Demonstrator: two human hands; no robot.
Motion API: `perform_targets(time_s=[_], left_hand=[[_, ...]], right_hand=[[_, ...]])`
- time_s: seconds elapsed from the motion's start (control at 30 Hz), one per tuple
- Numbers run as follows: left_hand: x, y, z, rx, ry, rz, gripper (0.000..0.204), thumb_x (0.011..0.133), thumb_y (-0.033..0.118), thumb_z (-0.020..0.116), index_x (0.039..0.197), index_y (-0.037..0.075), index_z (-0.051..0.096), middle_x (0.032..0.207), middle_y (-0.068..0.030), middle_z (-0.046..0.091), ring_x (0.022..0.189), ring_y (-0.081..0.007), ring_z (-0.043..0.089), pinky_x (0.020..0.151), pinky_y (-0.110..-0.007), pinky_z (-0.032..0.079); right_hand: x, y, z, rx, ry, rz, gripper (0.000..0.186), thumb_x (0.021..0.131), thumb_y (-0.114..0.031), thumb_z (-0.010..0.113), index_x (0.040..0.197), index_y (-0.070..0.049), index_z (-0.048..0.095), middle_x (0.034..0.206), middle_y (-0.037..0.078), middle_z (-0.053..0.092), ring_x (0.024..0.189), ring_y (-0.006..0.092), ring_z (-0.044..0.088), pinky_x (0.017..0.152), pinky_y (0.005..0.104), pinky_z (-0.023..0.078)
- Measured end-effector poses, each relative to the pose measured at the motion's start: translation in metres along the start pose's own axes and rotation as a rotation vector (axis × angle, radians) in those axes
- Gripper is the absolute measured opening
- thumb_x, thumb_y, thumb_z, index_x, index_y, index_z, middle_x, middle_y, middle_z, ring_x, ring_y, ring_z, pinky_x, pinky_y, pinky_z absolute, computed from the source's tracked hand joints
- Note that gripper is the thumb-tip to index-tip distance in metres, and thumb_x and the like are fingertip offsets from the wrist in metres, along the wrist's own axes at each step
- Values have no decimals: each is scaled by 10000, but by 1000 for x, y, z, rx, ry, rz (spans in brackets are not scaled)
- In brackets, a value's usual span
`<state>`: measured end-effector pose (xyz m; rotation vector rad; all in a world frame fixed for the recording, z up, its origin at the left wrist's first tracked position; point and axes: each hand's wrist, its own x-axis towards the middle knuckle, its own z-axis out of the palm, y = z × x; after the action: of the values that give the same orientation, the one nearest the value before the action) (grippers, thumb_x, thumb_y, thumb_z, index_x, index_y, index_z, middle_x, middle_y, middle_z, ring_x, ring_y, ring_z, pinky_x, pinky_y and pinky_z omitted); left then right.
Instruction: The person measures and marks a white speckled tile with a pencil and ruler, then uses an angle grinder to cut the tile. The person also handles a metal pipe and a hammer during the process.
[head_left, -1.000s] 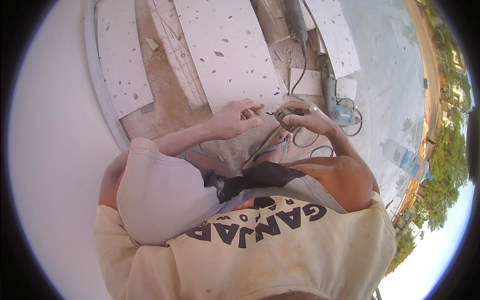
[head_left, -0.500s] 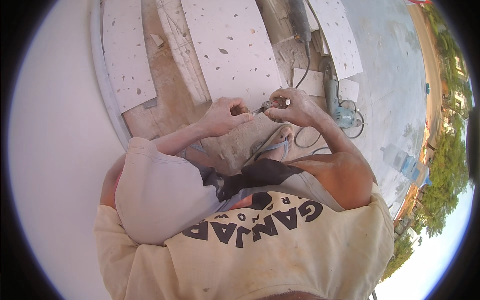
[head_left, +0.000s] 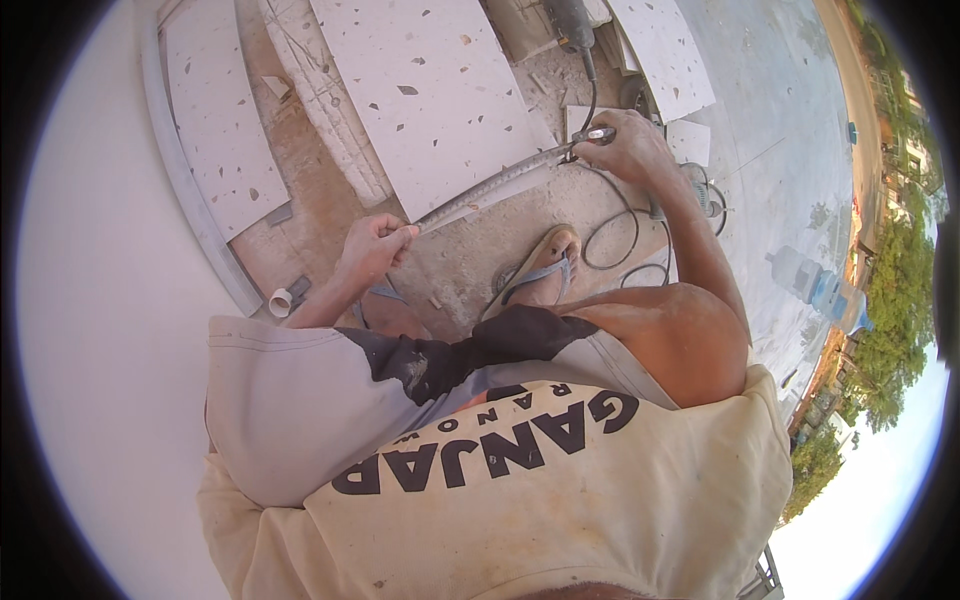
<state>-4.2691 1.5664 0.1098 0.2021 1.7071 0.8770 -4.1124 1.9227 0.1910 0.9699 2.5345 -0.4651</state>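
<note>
My left hand (head_left: 374, 250) pinches the end of a metal tape measure blade (head_left: 492, 184) between thumb and fingers, at the near left corner of a white speckled tile (head_left: 440, 95). My right hand (head_left: 625, 148), higher and to the right, is closed on the tape measure's case (head_left: 590, 134), largely hidden by the fingers. The blade stretches between my hands along the near end of the tile. Below it are dusty ground and my sandalled feet (head_left: 545, 270).
Other speckled tiles (head_left: 220, 120) lie either side. A grey power tool (head_left: 565, 25) and a partly hidden teal power tool (head_left: 695, 195) have looping cables. A white pipe piece (head_left: 282, 300) lies at left, a metal strip (head_left: 175, 170) behind it, a water bottle (head_left: 812, 290) at right.
My hands have moved apart, the left down-left and the right up-right. The tape blade, short or out of sight before, now stretches out between them.
</note>
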Motion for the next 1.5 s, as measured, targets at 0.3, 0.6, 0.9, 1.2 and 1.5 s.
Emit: perform_targets(time_s=[0.3,0.6,0.9,1.2,1.5], left_hand=[[7,4,3,4,0,3,304,908,299,715,883,-3,689,752,-32,661,657,-100,615,619,-257,515],[7,39,-24,556,86,128,385,874,370,724,869,-14,702,792,-137,709,684,-172,663,671,-356,532],[16,148,-30,944,-124,577,349,866,293,693,1037,-9,649,946,-141,668,963,-303,648,865,-417,508],[100,179,66,1100,-261,1078,402,861,293,697,1138,8,644,1174,-139,600,1171,-294,535,1052,-431,420],[129,171,103,1140,-411,1024,296,829,305,708,982,52,705,870,-148,698,977,-319,642,1001,-421,398]], right_hand=[[-4,2,-3,52,-78,3,519,729,-436,765,1089,-65,723,1089,190,695,1087,330,643,953,418,495],[-2,-5,3,119,-173,17,577,709,-488,754,1070,-40,714,927,172,737,945,293,702,833,404,534],[3,-8,11,68,-142,-2,657,693,-562,749,979,26,687,915,218,719,927,331,698,829,433,532],[5,-17,14,163,-206,2,703,685,-584,755,958,58,675,918,240,714,906,360,694,832,445,532],[0,-16,12,188,-218,93,676,688,-556,790,996,34,670,814,178,725,850,291,715,783,391,543]])
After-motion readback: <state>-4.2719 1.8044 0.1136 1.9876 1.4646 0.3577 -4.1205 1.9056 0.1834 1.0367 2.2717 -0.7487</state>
